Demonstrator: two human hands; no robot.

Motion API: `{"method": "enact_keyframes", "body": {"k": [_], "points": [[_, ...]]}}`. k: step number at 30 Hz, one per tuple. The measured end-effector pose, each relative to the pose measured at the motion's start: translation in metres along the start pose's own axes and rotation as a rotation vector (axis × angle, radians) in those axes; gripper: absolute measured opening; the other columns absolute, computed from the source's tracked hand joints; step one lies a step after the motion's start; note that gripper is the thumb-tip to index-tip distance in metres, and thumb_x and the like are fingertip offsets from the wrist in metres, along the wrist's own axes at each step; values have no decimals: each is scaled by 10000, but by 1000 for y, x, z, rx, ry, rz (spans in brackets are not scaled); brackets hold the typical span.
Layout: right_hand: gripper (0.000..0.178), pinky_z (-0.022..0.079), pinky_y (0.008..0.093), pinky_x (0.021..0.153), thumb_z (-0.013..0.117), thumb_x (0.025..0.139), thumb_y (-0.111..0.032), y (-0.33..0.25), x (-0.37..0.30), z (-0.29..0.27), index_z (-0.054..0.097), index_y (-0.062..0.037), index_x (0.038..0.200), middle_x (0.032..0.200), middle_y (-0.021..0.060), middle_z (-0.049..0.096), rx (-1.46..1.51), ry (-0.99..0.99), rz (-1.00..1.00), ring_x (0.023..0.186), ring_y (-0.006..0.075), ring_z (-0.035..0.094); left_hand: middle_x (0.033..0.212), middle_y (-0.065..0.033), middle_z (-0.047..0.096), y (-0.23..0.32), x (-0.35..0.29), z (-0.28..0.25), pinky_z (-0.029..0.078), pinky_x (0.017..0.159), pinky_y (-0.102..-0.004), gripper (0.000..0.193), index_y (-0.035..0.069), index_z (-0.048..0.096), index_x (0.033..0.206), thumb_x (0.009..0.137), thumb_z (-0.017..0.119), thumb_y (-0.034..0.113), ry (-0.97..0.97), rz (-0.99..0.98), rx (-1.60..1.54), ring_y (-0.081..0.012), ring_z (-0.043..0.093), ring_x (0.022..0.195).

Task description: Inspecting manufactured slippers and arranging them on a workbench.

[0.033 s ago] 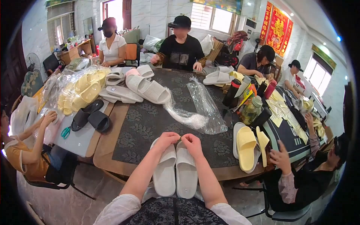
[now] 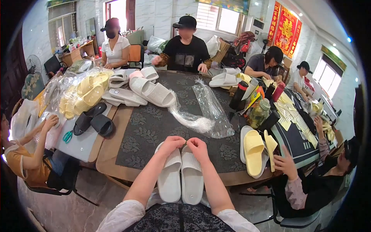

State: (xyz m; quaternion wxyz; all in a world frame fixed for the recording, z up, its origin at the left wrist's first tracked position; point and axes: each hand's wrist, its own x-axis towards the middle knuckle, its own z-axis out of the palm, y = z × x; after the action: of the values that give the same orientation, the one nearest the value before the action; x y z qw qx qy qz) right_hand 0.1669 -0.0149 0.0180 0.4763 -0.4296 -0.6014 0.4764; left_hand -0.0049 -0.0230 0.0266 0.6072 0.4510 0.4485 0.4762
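Observation:
A pair of light grey slides lies side by side at the near table edge, heels toward me: the left slide (image 2: 169, 185) and the right slide (image 2: 192, 181). My left hand (image 2: 172, 144) rests above the left slide's strap, thumb and fingers pinched together. Just beside it, my right hand (image 2: 197, 148) is pinched in the same way over the right slide's toe end. The two sets of fingertips nearly meet between the toes. Something tiny and dark shows there, too small to make out. My fingers and wrists hide part of both straps.
Ahead lie a clear plastic bag (image 2: 212, 110) and grey slides (image 2: 152, 92). Bagged yellow slides (image 2: 89, 92), black slides (image 2: 102, 124) and teal scissors (image 2: 67, 136) are left. Right stand a yellow slide (image 2: 253, 152), a jar (image 2: 259, 112) and bottles. Several co-workers sit around.
My hands and the grey slides stay in place. At the right, a co-worker's raised hand has shifted slightly down toward the yellow slide. Across the table, a person's hand has moved a little.

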Motion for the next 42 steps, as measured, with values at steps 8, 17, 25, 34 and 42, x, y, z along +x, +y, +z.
{"method": "enact_keyframes", "body": {"k": [8,17,25,34,42], "points": [[97,414,209,591,627,854,-123,4,2,-1,636,-28,834,702,-51,573,-5,-45,-59,648,31,491,766,19,615,2,-1,0,409,670,-222,168,40,691,881,789,680,181,-4,-37,57,-68,527,722],[77,396,194,577,621,847,-101,6,0,2,623,-30,819,696,-63,550,-52,-35,-66,640,22,476,756,22,604,4,1,-2,402,660,-222,152,43,689,861,772,673,165,-51,-40,87,-75,522,713],[80,408,196,593,627,842,-100,4,2,1,645,-23,852,714,-49,577,-39,-37,-45,649,28,492,761,19,610,-4,4,-3,401,646,-218,147,52,693,869,789,664,172,-54,6,141,-73,517,696],[97,449,216,628,634,838,-93,10,4,-1,657,-29,907,763,-14,630,-18,45,-32,676,52,543,779,15,629,-14,8,0,429,646,-226,182,15,687,885,820,662,183,92,103,8,-72,540,717],[137,445,210,644,644,835,-80,15,6,-1,629,-32,963,797,-18,612,47,5,-96,706,47,538,800,27,619,-26,15,-1,426,652,-221,141,26,664,900,848,653,157,74,233,217,-55,531,726]]}}
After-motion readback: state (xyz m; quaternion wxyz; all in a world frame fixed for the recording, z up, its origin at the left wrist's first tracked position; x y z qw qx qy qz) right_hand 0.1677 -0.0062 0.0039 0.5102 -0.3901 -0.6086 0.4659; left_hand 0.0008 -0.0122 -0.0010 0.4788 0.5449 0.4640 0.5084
